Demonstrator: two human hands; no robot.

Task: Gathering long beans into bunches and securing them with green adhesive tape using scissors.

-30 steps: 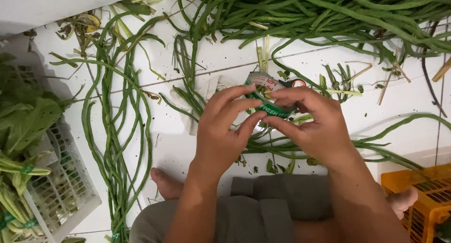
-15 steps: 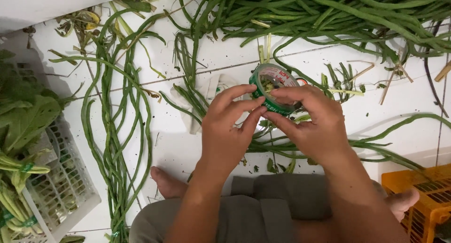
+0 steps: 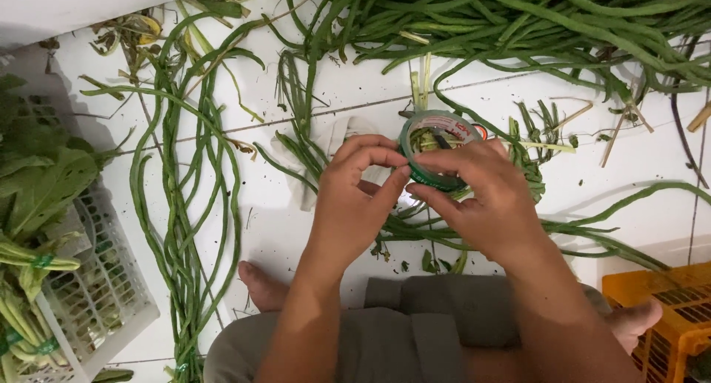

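One round roll of green adhesive tape (image 3: 435, 150) is held up in front of the person, above the floor, between both hands. The right hand (image 3: 485, 205) wraps the roll's lower right side, fingers curled over its rim and thumb pressed against the green edge. The left hand (image 3: 359, 198) meets it from the left, thumb and forefinger pressed together at the roll's lower left edge; whether they pinch a loose tape end cannot be told.

Just beneath the hands lies one small bundle of long green beans (image 3: 474, 231), stretching off to the right. A crumpled white cloth (image 3: 326, 150) rests on the floor beside the left hand. One loose strand-group of long beans (image 3: 181, 205) runs down the left, and a large heap of long beans (image 3: 533, 20) fills the top. Two containers show: one white plastic lattice crate (image 3: 92, 309) at lower left, holding tied bunches of leafy greens (image 3: 33, 198), and one orange plastic crate (image 3: 666, 316) at lower right.

The surface is a white tiled floor (image 3: 296, 227), strewn with trimmed stem bits. The person's two bare feet and grey trousers (image 3: 437, 324) show at the bottom.
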